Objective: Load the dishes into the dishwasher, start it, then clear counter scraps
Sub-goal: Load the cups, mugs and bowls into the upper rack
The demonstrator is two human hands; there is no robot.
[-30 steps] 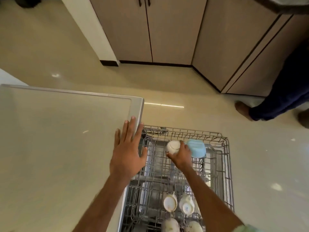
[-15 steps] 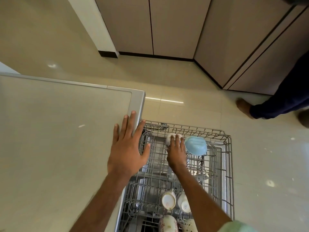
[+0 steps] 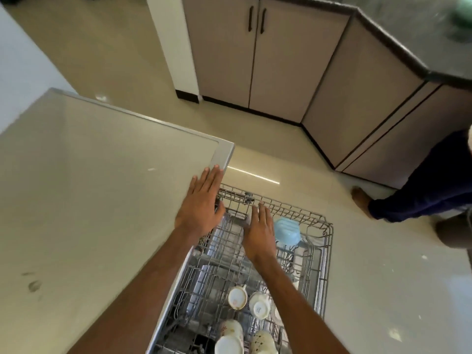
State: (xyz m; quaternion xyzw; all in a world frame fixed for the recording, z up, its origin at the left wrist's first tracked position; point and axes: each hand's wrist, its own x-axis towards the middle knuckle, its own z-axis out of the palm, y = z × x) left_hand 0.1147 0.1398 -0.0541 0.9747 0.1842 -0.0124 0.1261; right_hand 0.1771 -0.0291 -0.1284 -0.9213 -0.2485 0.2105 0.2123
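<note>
Left hand (image 3: 201, 203): flat, fingers straight, lying on the right edge of the desk (image 3: 102, 200), centre of frame. Grip slack, nothing in it.
Right hand (image 3: 259, 231): fingers straight, over the far end of the pulled-out dishwasher rack (image 3: 329, 241). Grip spread, nothing seen in it.
Blue bowl (image 3: 287, 231): in the rack, just right of that hand; contact cannot be told.
White cups (image 3: 237, 298): in the rack, lower centre.
Another person's leg (image 3: 421, 190): right edge, on the floor.
</note>
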